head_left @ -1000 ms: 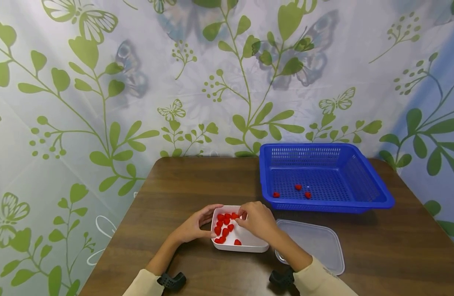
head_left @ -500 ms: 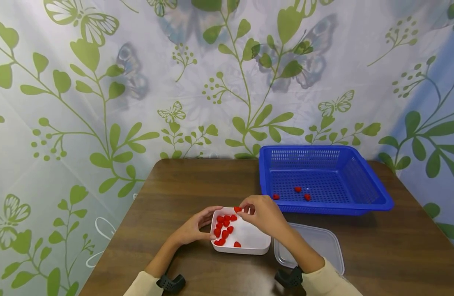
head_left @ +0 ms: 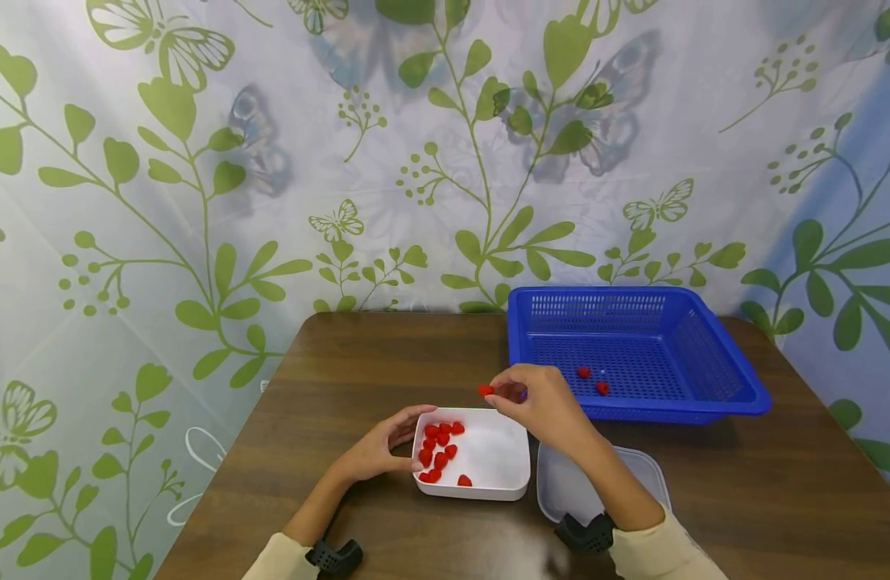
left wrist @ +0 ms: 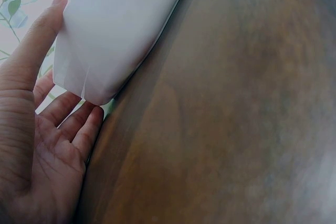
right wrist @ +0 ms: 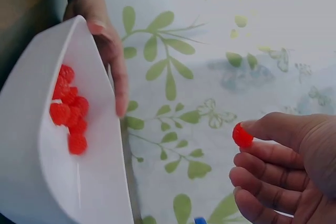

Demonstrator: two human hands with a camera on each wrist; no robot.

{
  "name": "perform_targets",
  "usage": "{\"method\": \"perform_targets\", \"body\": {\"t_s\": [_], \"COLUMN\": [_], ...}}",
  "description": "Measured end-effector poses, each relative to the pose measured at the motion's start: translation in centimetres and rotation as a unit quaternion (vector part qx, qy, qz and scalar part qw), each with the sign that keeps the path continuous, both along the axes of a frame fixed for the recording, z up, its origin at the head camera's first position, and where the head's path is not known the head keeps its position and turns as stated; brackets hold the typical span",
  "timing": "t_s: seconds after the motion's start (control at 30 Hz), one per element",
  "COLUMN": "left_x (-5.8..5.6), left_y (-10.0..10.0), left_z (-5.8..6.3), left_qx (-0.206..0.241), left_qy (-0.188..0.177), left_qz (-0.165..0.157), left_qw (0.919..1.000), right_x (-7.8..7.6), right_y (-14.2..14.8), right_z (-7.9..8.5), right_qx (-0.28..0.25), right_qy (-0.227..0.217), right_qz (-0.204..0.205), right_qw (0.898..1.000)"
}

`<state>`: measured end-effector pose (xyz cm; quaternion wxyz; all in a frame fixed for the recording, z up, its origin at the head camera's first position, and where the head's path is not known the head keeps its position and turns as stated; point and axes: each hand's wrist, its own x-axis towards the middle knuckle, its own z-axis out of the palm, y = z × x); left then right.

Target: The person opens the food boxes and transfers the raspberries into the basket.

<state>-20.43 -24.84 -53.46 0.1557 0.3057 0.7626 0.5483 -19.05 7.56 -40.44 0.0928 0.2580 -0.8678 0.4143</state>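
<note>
A white rectangular container (head_left: 491,459) stands on the table with several red raspberries (head_left: 443,439) gathered at its left end and one (head_left: 464,480) apart near its front wall. My left hand (head_left: 379,443) holds the container's left end, thumb at the front and fingers at the back; the left wrist view shows the thumb (left wrist: 39,40) along its wall. Between thumb and index finger my right hand (head_left: 542,403) pinches a single raspberry (right wrist: 242,135), above and behind the container's back rim. The other right fingers are loosely bent beneath it.
A blue perforated basket (head_left: 730,370) stands at the back right, with two raspberries visible (head_left: 602,388) on its floor. Under my right forearm lies a translucent lid (head_left: 643,467), right of the container. A leaf-patterned curtain (head_left: 416,161) hangs behind the wooden table (head_left: 387,354).
My right hand has lifted a raspberry out of the container and moved up and right, towards the basket. It now hides one basket raspberry. My left hand has stayed on the container.
</note>
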Motion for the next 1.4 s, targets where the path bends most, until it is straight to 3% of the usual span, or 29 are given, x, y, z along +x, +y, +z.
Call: {"method": "perform_targets", "body": {"t_s": [0.3,0.53,1.1,1.4], "left_x": [-0.1,-0.2,-0.3,0.0], "left_y": [0.0,0.1,-0.2,0.0], "left_z": [-0.2,-0.2,-0.4,-0.4], "left_qx": [0.016,0.013,0.010,0.021], "left_qy": [0.006,-0.012,0.024,-0.007], "left_qz": [-0.004,0.001,-0.009,0.001], "left_qw": [0.9998,0.9998,0.9996,0.9998], "right_x": [-1.6,-2.6,-4.1,-4.5], "right_y": [2.1,3.7,6.7,8.1], "right_z": [-0.4,-0.7,-1.3,-1.6], "right_qx": [-0.011,-0.022,-0.007,0.008], "right_qy": [0.000,0.006,-0.004,0.013], "right_qz": [-0.016,-0.016,-0.024,-0.031], "right_qw": [1.000,1.000,1.000,0.999]}}
